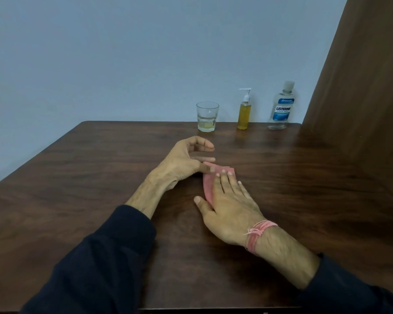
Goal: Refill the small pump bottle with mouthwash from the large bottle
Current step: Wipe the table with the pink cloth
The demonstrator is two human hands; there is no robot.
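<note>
Both arms wearing dark navy long sleeves, cuffs pushed partway up, forearms showing bare. Left sleeve (114,257) bunching in soft folds near cuff. Right sleeve (349,288) ending further from hand. Right wrist wearing band of pink-red thread (256,234), wound many times, loose frayed ends sticking out at knot.

- Left hand (186,158) lies on its outer edge, fingers loosely curled and pointing toward 3 o'clock, thumb stretched forward.
- Right hand (227,200) lies palm down, 4 fingers straight toward 12 o'clock, thumb splayed toward 10 o'clock.
- Both forearms are bare, dark sleeves pushed back.
</note>
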